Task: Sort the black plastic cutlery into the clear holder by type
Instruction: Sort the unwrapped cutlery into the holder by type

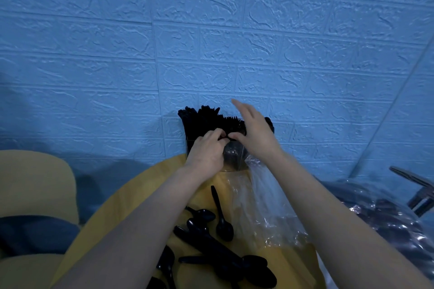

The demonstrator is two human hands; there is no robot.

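At the far edge of the yellow table [131, 204], against the blue brick-pattern wall [211, 30], stands the clear holder [231, 157], already packed with upright black cutlery [202, 122]. The left hand [206, 150] has its fingers curled at the holder's front rim, pinching a small black piece; which type it is cannot be told. The right hand [253, 131] meets it there with thumb and forefinger, its other fingers spread and lifted. Whether its grip truly closes on the piece is unclear.

Loose black spoons [223, 223] lie scattered on the table nearer the person, beside a crumpled clear plastic bag [270, 206].

The cutlery is likely very light, thin and fairly stiff, with smooth handles that could slip or flick away. Taking each piece by mid-handle and lowering it bowl-first or handle-first into a matching compartment seems safest, since the tightly packed bundle may resist insertion.
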